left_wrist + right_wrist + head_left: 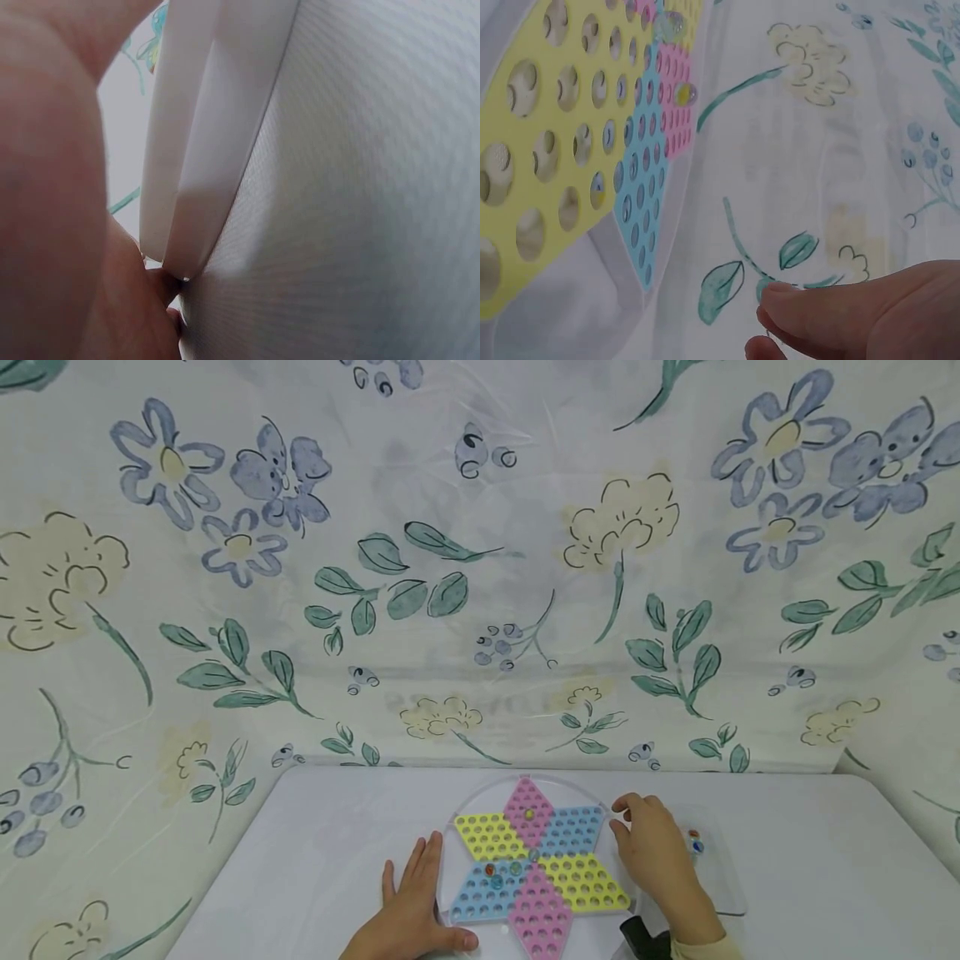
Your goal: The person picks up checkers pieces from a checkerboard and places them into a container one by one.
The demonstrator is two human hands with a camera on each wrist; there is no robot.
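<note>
A Chinese checkers board (577,935) with a clear rim and a pink, yellow and blue star lies on the white table. Its marbles include a yellow one (528,814) in the far pink point, a red one (490,869) and a blue one (497,882) in the near-left blue point. My left hand (412,906) rests against the board's left side, fingers straight and thumb spread. Just off the board's right rim is my right hand (656,852), thumb and fingertips close together; I cannot tell whether a marble sits between them.
To the right of the board lies a clear tray (723,877) with several marbles (696,842). A black object (637,935) is below the right wrist. Flower-printed cloth (480,568) hangs behind the table (300,860).
</note>
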